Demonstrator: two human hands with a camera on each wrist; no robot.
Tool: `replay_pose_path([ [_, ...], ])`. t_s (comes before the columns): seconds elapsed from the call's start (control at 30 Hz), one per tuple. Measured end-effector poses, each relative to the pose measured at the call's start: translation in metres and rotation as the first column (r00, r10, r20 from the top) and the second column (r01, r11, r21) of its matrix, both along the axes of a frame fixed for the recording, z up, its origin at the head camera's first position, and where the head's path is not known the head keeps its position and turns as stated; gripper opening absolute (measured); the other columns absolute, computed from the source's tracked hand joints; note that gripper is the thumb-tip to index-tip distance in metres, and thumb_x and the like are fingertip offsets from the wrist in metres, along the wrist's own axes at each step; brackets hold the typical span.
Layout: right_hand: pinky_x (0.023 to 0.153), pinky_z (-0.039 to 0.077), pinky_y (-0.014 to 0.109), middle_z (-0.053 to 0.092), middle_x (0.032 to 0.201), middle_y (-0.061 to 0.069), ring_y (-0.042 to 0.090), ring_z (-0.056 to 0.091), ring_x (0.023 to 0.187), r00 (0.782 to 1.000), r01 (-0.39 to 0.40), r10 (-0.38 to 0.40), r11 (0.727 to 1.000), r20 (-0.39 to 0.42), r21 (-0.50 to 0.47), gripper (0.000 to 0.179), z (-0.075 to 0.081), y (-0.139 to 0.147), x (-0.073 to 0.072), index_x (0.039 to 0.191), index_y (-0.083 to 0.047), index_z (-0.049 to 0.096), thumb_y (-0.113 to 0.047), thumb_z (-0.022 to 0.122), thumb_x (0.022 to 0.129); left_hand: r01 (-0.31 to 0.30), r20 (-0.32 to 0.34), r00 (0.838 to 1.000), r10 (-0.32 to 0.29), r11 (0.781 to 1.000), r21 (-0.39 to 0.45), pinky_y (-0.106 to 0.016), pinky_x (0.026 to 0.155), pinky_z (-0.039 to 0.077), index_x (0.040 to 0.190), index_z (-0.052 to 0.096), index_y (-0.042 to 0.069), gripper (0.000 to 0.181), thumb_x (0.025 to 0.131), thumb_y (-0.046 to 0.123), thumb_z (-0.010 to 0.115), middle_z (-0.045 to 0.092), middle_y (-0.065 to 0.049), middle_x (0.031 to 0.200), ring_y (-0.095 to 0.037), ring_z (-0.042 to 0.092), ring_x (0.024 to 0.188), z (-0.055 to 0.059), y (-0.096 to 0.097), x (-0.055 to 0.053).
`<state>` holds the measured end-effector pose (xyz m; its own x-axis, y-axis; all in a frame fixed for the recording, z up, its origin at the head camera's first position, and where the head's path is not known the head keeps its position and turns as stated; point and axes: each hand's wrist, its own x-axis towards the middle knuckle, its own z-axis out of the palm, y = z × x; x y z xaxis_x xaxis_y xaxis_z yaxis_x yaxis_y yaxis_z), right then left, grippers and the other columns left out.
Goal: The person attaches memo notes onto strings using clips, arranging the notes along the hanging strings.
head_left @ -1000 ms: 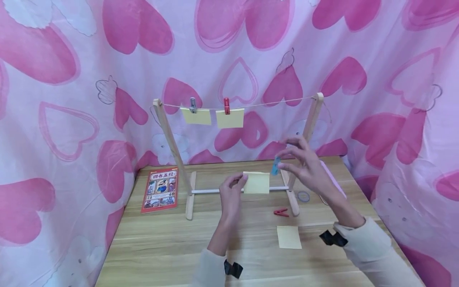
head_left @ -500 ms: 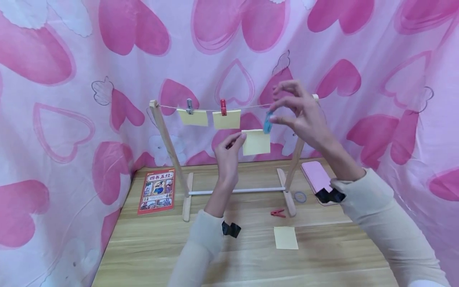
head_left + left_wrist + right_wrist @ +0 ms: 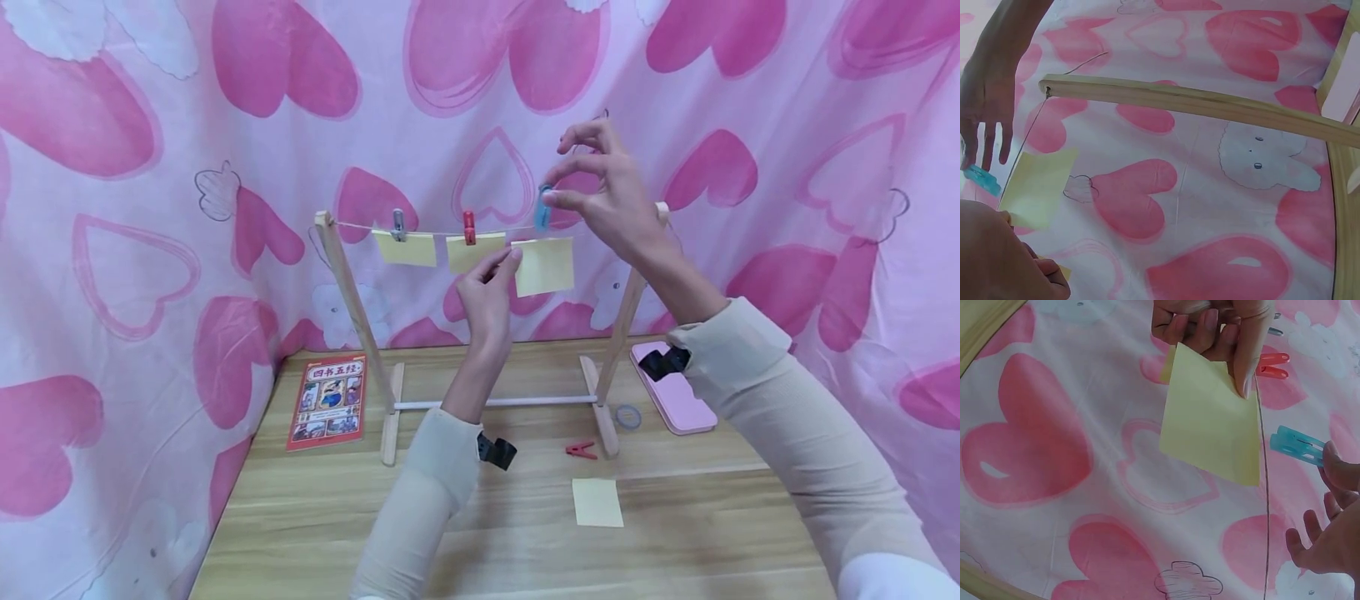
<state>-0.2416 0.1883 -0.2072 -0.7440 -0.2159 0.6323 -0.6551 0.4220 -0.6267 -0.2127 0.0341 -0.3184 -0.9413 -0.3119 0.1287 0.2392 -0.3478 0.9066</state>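
My left hand (image 3: 489,293) pinches a yellow sticky note (image 3: 545,267) by its upper left corner, just under the string (image 3: 1265,512). Between thumb and index finger, my right hand (image 3: 611,187) holds a blue clothespin (image 3: 542,208) right at the string, above the note's top edge; its other fingers are spread. In the right wrist view the clothespin's tip points toward the string, apart from the paper. Two more yellow notes hang to the left, one under a grey clothespin (image 3: 399,223), the other under a red clothespin (image 3: 469,227) and partly hidden by my left hand.
A wooden frame (image 3: 352,292) carries the string. On the table (image 3: 315,525) lie a loose yellow note (image 3: 597,502), a red clothespin (image 3: 581,450), a grey ring (image 3: 627,417), a pink case (image 3: 678,396) and a red book (image 3: 327,400). A heart-patterned curtain (image 3: 135,333) hangs behind.
Both hands have risen from near the table to string height, carrying the note and the blue clothespin. The clothespin has moved left and up, now over the note's top edge.
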Motion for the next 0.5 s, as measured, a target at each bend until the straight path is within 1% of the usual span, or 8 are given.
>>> replay_pose_path([
  [0.1, 0.114, 0.036, 0.029, 0.054, 0.129, -0.001, 0.015, 0.041, 0.143, 1.0, 0.012, -0.012, 1.0, 0.01, 0.011, 0.011, 0.0, -0.001, -0.003, 0.101, 0.008, 0.082, 0.0, 0.085, 0.093, -0.008, 0.003, 1.0, 0.008, 1.0, 0.003, -0.018, 0.071, 0.047, 0.119, 0.083, 0.0, 0.022, 0.1, 0.01, 0.082, 0.063, 0.006, 0.082, -0.009, 0.056, 0.082, 0.001, 0.001, -0.001],
  [0.23, 0.121, 0.033, 0.033, 0.053, 0.128, -0.001, 0.017, 0.04, 0.145, 1.0, 0.022, -0.022, 1.0, 0.013, 0.023, 0.012, -0.001, -0.002, -0.008, 0.101, 0.009, 0.081, 0.0, 0.084, 0.094, -0.016, -0.008, 1.0, 0.016, 0.999, 0.04, -0.019, 0.07, 0.045, 0.121, 0.083, -0.001, 0.023, 0.1, 0.01, 0.082, 0.06, 0.006, 0.08, -0.008, 0.054, 0.081, 0.003, 0.003, -0.005],
  [0.37, 0.121, 0.033, 0.036, 0.054, 0.126, -0.001, 0.018, 0.043, 0.141, 1.0, 0.02, -0.021, 0.999, 0.011, 0.031, 0.012, -0.003, -0.002, -0.011, 0.101, 0.01, 0.08, 0.001, 0.084, 0.094, -0.024, -0.027, 0.999, 0.026, 0.997, 0.071, -0.017, 0.068, 0.043, 0.12, 0.082, -0.003, 0.023, 0.099, 0.007, 0.081, 0.058, 0.007, 0.078, -0.006, 0.052, 0.078, 0.005, 0.004, -0.007],
  [0.5, 0.123, 0.031, 0.038, 0.054, 0.125, -0.003, 0.02, 0.044, 0.139, 0.999, 0.018, -0.019, 0.999, 0.032, 0.028, 0.013, -0.006, -0.002, -0.013, 0.101, 0.011, 0.08, 0.002, 0.084, 0.093, -0.035, -0.034, 0.999, 0.037, 0.997, 0.069, -0.016, 0.067, 0.042, 0.119, 0.082, -0.004, 0.022, 0.1, 0.007, 0.081, 0.057, 0.008, 0.077, -0.005, 0.05, 0.077, 0.005, 0.005, -0.008],
])
